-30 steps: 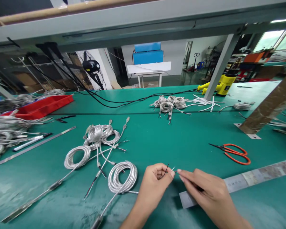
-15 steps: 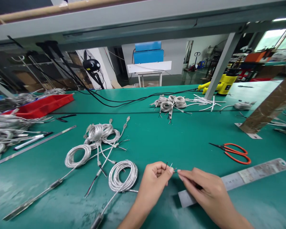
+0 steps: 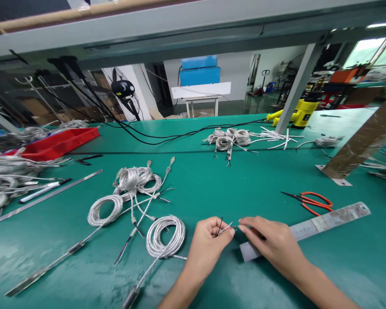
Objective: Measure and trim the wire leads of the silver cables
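1. L hand (image 3: pixel 208 245): fingers curled in, thumb pressed on them, pinching wire ends (image 3: pixel 223 228), one black, one thin & pale.
2. R hand (image 3: pixel 272 241): thumb & index pressed together at tips, seemingly pinching the pale strand; exact grip too small to tell. Other fingers folded in.
3. Wire ends sit at centre, between both hands, held up off the bench (image 3: pixel 260 180). Hands just apart, not touching. Can't tell which cable the ends belong to.
4. In hand: fine finger work on the wire ends, no tool in either hand.
5. Next move calls for a steady pinch: tips are thin, easy to lose, so both hands need close control.
6. At 3 o'c, under R hand: steel rule (image 3: pixel 321 227), tilted across the bench.
7. At 2 o'c: orange-handled scissors (image 3: pixel 317 202), lying just past the rule, apart from R hand.
8. At 9 o'c, just beside L hand: silver cable coil (image 3: pixel 165 236), w/ metal probe (image 3: pixel 131 296) at approx 7 o'c.
9. At 10 o'c: more coils (image 3: pixel 131 180), loose wire tips among them; long probe (image 3: pixel 44 270) further out.
10. Far 10 o'c: red tray (image 3: pixel 56 143), w/ heap of coils (image 3: pixel 6 176) beside it.
11. At 12 o'c, far side: small coil group (image 3: pixel 231 139), white wires (image 3: pixel 276 137) next to it.
12. At 1 o'c, far edge: yellow machine (image 3: pixel 304 113).
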`<state>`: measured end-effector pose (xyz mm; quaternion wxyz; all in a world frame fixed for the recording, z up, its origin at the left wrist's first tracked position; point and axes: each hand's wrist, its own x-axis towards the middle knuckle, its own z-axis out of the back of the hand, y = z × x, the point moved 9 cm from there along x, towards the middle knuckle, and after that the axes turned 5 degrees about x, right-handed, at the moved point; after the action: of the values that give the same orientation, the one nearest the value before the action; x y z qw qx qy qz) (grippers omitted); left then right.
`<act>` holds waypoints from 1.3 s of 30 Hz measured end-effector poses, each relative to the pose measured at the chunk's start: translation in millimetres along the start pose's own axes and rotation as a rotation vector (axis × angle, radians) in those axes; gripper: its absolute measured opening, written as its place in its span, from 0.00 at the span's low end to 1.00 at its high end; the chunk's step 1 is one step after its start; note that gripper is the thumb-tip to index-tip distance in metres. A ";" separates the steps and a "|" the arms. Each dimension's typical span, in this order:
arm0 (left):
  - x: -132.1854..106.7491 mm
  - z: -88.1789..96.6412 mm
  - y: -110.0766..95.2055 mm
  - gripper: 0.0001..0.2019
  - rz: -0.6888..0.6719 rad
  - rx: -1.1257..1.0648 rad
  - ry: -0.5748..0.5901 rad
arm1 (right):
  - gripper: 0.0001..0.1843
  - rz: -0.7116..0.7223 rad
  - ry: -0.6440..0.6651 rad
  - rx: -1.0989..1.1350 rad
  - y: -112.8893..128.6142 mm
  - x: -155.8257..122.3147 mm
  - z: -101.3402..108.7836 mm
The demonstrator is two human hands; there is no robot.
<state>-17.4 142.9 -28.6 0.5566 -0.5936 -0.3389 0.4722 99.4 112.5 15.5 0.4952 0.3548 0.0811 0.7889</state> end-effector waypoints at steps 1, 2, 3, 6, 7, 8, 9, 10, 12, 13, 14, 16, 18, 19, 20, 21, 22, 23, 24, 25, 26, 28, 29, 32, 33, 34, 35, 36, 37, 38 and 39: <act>-0.3 -1.2 -0.1 0.10 0.004 0.005 0.002 | 0.12 -0.023 -0.015 -0.050 -4.8 1.6 2.1; -0.7 -2.8 -0.1 0.09 0.009 0.011 0.008 | 0.16 -0.052 -0.026 -0.097 -9.6 3.4 3.9; -1.2 -4.6 0.0 0.09 0.014 0.017 0.013 | 0.20 -0.081 -0.032 -0.136 -13.7 5.2 5.1; -3.0 -8.8 1.8 0.08 0.032 0.035 0.021 | 0.27 -0.113 -0.048 -0.192 -16.8 10.4 6.4; -3.5 -9.7 2.7 0.08 0.038 0.043 0.022 | 0.27 -0.112 -0.048 -0.200 -15.7 12.0 5.6; -3.8 -10.3 3.6 0.08 0.042 0.050 0.023 | 0.27 -0.110 -0.046 -0.206 -14.3 13.5 4.5; -4.0 -10.5 4.5 0.08 0.044 0.056 0.024 | 0.27 -0.108 -0.041 -0.210 -13.0 14.9 3.2; -3.9 -10.5 5.4 0.08 0.046 0.062 0.027 | 0.27 -0.108 -0.037 -0.214 -12.0 16.3 1.9; -3.4 -10.2 7.1 0.08 0.050 0.070 0.036 | 0.28 -0.115 -0.029 -0.218 -11.7 18.8 0.0; -3.0 -10.3 8.0 0.08 0.052 0.073 0.044 | 0.28 -0.121 -0.026 -0.219 -12.5 19.8 -0.7; -2.6 -10.5 8.9 0.08 0.056 0.077 0.051 | 0.28 -0.128 -0.022 -0.220 -13.7 20.6 -1.3; -1.9 -11.4 11.0 0.08 0.066 0.084 0.063 | 0.28 -0.147 -0.014 -0.221 -17.2 21.4 -2.3; -1.6 -12.3 13.3 0.08 0.080 0.089 0.067 | 0.28 -0.169 -0.006 -0.219 -21.3 21.3 -3.1; -1.7 -12.8 14.5 0.08 0.088 0.090 0.066 | 0.28 -0.183 -0.004 -0.217 -23.4 21.0 -3.3; -1.9 -13.2 15.5 0.08 0.095 0.089 0.066 | 0.28 -0.198 0.000 -0.214 -25.3 20.6 -3.6; -2.2 -13.7 16.3 0.07 0.100 0.088 0.067 | 0.28 -0.212 0.004 -0.211 -27.1 20.2 -4.0; -2.6 -14.2 16.7 0.07 0.103 0.086 0.068 | 0.28 -0.225 0.010 -0.208 -28.6 19.9 -4.5; -2.8 -14.5 16.9 0.07 0.105 0.084 0.069 | 0.28 -0.236 0.016 -0.204 -29.8 19.5 -5.1; -3.0 -14.6 17.0 0.06 0.106 0.083 0.069 | 0.28 -0.246 0.022 -0.200 -30.8 19.2 -5.8; -3.2 -14.9 17.0 0.06 0.108 0.083 0.070 | 0.28 -0.253 0.027 -0.196 -31.5 18.9 -6.4; -3.4 -14.9 17.0 0.06 0.110 0.085 0.069 | 0.28 -0.260 0.032 -0.193 -32.1 18.6 -7.0; -3.7 -15.1 17.3 0.06 0.119 0.089 0.070 | 0.28 -0.269 0.041 -0.186 -32.9 18.3 -8.1; -3.9 -15.4 17.4 0.06 0.122 0.093 0.071 | 0.28 -0.273 0.045 -0.182 -33.1 18.2 -8.6; -4.3 -15.8 16.7 0.06 0.125 0.106 0.074 | 0.27 -0.277 0.061 -0.170 -33.3 18.3 -10.3; -4.3 -15.8 16.3 0.06 0.124 0.110 0.074 | 0.27 -0.278 0.065 -0.165 -33.3 18.3 -10.7; -4.2 -15.8 16.0 0.06 0.123 0.114 0.074 | 0.27 -0.281 0.068 -0.162 -33.4 18.2 -11.0; -4.2 -15.9 15.9 0.06 0.122 0.118 0.074 | 0.27 -0.283 0.070 -0.159 -33.6 17.8 -11.2; -4.1 -16.1 15.9 0.06 0.120 0.121 0.075 | 0.27 -0.286 0.071 -0.156 -33.7 17.3 -11.3; -4.1 -16.3 16.0 0.06 0.118 0.124 0.076 | 0.27 -0.290 0.072 -0.154 -33.9 16.5 -11.3; -4.1 -16.7 16.3 0.06 0.116 0.126 0.079 | 0.27 -0.293 0.073 -0.152 -34.1 15.7 -11.4; -4.2 -17.1 16.7 0.06 0.113 0.128 0.080 | 0.27 -0.296 0.075 -0.150 -34.3 14.9 -11.5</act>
<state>-4.8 130.6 -45.3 0.5790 -0.5933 -0.2513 0.4997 113.1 144.6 -2.3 0.6276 0.2712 0.0920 0.7239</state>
